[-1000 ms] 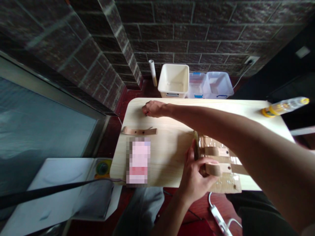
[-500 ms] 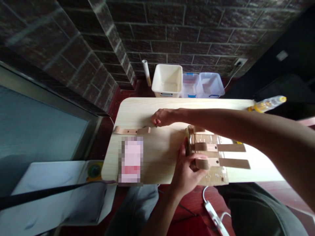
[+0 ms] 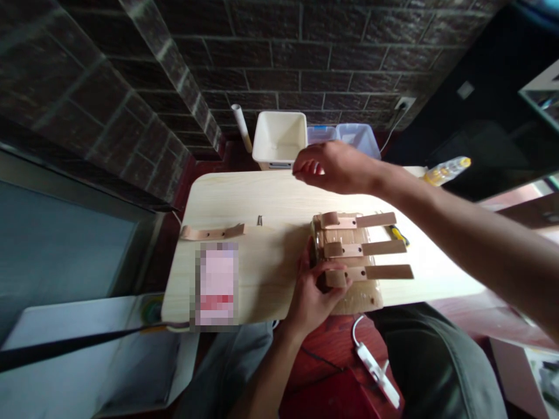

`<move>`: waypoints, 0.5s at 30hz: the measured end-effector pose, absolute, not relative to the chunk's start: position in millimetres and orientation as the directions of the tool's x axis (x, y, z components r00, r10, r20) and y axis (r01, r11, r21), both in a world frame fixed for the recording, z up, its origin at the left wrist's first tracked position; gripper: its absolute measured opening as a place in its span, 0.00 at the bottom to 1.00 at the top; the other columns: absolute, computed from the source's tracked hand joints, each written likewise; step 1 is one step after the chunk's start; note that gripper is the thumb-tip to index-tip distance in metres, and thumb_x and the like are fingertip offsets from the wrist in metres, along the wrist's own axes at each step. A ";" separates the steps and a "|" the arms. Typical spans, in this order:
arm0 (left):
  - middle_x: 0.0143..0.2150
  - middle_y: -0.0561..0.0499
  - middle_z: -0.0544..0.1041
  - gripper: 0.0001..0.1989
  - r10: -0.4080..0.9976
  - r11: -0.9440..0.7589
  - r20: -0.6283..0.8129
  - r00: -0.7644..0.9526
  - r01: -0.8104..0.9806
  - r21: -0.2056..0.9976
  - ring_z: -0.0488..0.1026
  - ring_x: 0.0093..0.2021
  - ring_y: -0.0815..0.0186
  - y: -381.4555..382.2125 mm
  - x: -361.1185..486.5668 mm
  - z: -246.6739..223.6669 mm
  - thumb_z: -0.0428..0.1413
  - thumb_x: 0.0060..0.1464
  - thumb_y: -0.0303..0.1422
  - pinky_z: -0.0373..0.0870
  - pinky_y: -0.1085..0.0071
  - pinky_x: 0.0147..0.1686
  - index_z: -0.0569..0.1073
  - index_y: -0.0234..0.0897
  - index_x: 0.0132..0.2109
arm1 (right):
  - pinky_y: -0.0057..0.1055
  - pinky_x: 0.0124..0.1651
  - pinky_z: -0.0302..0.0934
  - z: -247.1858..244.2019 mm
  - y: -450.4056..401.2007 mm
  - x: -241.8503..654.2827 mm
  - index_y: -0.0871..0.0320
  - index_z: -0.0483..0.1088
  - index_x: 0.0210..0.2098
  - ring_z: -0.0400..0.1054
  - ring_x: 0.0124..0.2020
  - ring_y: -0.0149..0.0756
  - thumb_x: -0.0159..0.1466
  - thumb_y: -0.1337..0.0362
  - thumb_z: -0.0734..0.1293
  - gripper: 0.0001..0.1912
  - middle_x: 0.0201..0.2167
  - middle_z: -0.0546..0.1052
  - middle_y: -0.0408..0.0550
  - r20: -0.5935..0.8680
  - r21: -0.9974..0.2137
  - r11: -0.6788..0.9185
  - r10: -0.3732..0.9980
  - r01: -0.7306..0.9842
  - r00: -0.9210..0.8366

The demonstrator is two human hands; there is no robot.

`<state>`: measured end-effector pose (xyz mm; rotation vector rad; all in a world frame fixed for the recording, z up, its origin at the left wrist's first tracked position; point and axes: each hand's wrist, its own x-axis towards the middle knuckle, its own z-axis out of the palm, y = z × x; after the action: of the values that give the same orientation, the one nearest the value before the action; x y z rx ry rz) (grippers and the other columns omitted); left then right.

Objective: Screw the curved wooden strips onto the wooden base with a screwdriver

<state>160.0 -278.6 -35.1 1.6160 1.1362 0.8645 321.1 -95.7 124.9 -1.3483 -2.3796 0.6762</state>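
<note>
A tape-wrapped block [image 3: 358,297] rests near the table's front edge with three curved wooden pieces lying across it. My left hand [image 3: 312,294] grips the near wooden piece [image 3: 388,272] at its curled end, against the block's left side. Above the table's far edge, my right hand [image 3: 327,166] is raised with curled fingers; whether it holds anything small is hidden. Another curved wooden piece [image 3: 213,234] lies at the left of the table. Small metal pieces [image 3: 260,220] lie to its right.
A pixelated pink item [image 3: 217,285] lies at the table's [image 3: 227,195] front left. Behind the table stand a cream bin [image 3: 280,139] and clear boxes. A yellow-handled tool [image 3: 398,234] lies right of the block, and a clear yellow-tipped bottle [image 3: 448,170] is farther back.
My right hand has lifted from the tabletop near the small metal pieces and moved right and back. My left hand stays at the block. The view has shifted.
</note>
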 end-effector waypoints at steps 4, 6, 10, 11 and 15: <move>0.60 0.44 0.78 0.09 0.947 -0.134 0.036 0.320 0.290 0.947 0.64 0.74 0.49 -277.6 161.1 -37.6 0.68 0.59 0.38 0.63 0.50 0.73 0.85 0.46 0.47 | 0.32 0.46 0.74 139.2 -174.6 377.0 0.59 0.78 0.46 0.80 0.41 0.35 0.72 0.60 0.68 0.10 0.41 0.84 0.47 0.252 -0.686 0.402 0.913 0.606 -0.319; 0.59 0.44 0.78 0.09 0.946 -0.135 0.032 0.322 0.305 0.943 0.68 0.71 0.49 -276.9 161.4 -38.2 0.68 0.60 0.39 0.65 0.50 0.72 0.85 0.46 0.47 | 0.29 0.42 0.75 133.7 -212.3 395.5 0.57 0.77 0.48 0.80 0.38 0.32 0.75 0.57 0.66 0.11 0.38 0.83 0.45 0.294 -0.732 0.360 0.933 0.579 -0.210; 0.58 0.43 0.78 0.10 0.945 -0.118 0.003 0.326 0.333 0.936 0.72 0.67 0.50 -276.3 161.1 -37.6 0.68 0.60 0.41 0.67 0.49 0.70 0.84 0.45 0.46 | 0.25 0.39 0.73 107.8 -259.4 416.8 0.51 0.80 0.47 0.80 0.39 0.32 0.74 0.59 0.70 0.07 0.37 0.83 0.44 0.304 -0.819 0.243 0.952 0.520 0.035; 0.57 0.43 0.79 0.10 0.945 -0.105 -0.010 0.326 0.333 0.937 0.72 0.66 0.50 -276.2 160.9 -37.1 0.68 0.60 0.42 0.68 0.50 0.70 0.84 0.45 0.46 | 0.25 0.40 0.73 101.1 -265.1 420.4 0.50 0.81 0.47 0.80 0.39 0.33 0.73 0.59 0.71 0.07 0.37 0.82 0.44 0.285 -0.828 0.208 0.956 0.521 0.072; 0.55 0.43 0.80 0.11 0.942 -0.061 -0.055 0.330 0.331 0.942 0.73 0.65 0.51 -275.5 160.7 -34.7 0.68 0.60 0.42 0.72 0.55 0.66 0.84 0.43 0.45 | 0.29 0.41 0.74 86.3 -274.8 433.3 0.48 0.81 0.47 0.78 0.39 0.35 0.72 0.58 0.72 0.06 0.38 0.82 0.45 0.207 -0.848 0.127 0.973 0.515 0.101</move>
<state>160.7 -275.5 -34.7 1.5982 1.1809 0.7696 433.3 -274.8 86.3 -1.5083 -1.5351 0.6652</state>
